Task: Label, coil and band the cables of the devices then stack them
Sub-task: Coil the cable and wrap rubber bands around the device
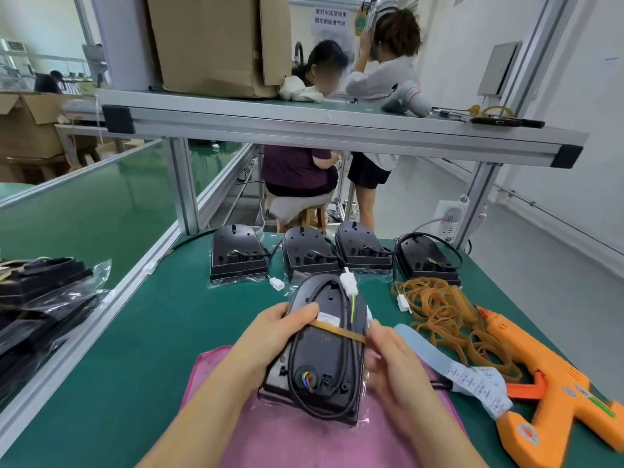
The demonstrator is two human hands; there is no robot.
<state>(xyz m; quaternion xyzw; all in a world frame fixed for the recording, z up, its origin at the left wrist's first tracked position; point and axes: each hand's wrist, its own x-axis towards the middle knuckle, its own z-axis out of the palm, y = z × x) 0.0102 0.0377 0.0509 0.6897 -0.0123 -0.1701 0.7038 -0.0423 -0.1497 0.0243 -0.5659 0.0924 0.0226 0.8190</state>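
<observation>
The person holds a black device (324, 352) in both hands, just above a pink cloth (270, 440) spread on the green worktop (162, 332). The device lies back-side up in a clear plastic bag, with its black cable (352, 366) looped in a long coil over its back. The cable's white connector (348, 282) stands out at the far end, and a small white label (329, 318) sits on the cable.

A tan rubber band (337, 331) stretches across the device and over the coil. The left hand (270, 336) has its grip clamped on the device's left edge, thumb on top beside the label. The right hand (395, 363) has its grip closed on the rubber band at the device's right edge, though the fingers there are somewhat blurred.

Four more bagged devices (236, 255) stand in a row at the back of the worktop. To the right lie a heap of rubber bands (449, 315), a strip of printed labels (472, 376) and an orange tagging gun (553, 393). On the far left sits a stack of bagged devices (40, 298).
</observation>
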